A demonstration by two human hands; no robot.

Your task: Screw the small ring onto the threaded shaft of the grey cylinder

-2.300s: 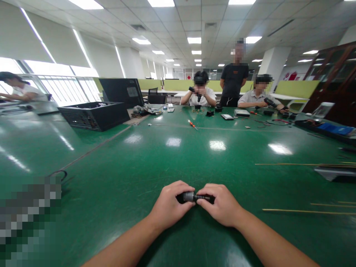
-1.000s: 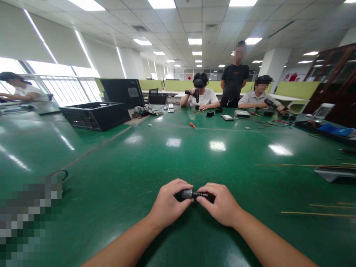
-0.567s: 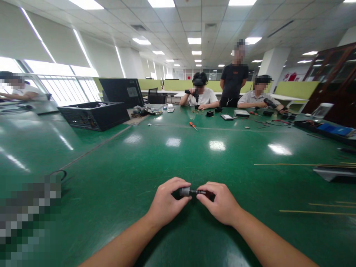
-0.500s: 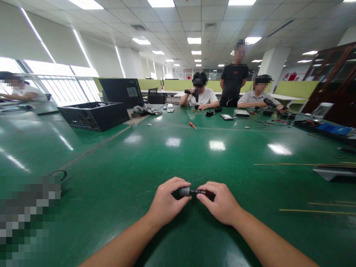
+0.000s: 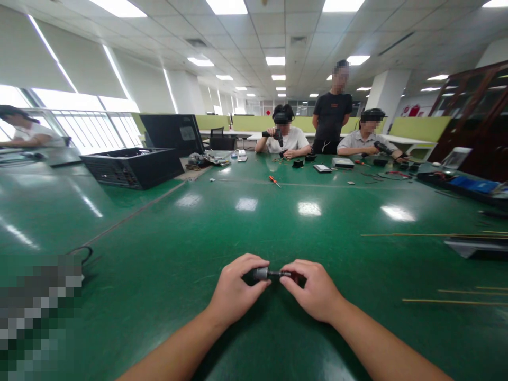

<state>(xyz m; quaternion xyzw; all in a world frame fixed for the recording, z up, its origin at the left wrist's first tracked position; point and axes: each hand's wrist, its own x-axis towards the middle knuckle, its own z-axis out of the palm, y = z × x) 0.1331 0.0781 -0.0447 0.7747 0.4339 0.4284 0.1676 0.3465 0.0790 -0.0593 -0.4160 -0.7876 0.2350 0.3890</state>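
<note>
Above the green tabletop point(image 5: 190, 296), my two hands face each other with a small gap between the fingertips. My left hand point(image 5: 239, 284) is closed round a short grey-and-black cylinder point(image 5: 261, 273), held between thumb and fingers. A thin dark shaft point(image 5: 275, 274) runs sideways from it toward my right hand point(image 5: 314, 288). That hand pinches the shaft's right end between thumb and fingers; a dark reddish part shows within its grip. The fingers hide both outer ends, so I cannot tell what kind of tool or part this is.
Thin yellowish sticks point(image 5: 448, 302) lie at the right, near a grey tray-like piece point(image 5: 472, 247). An orange screwdriver point(image 5: 273, 181) lies farther off. A black computer case point(image 5: 135, 166) stands at the left back. Across the table, a co-worker holds a power drill point(image 5: 279, 138).
My left hand and the grey cylinder have shifted slightly left, and a little more of the dark shaft shows between my hands. The whole view has moved slightly.
</note>
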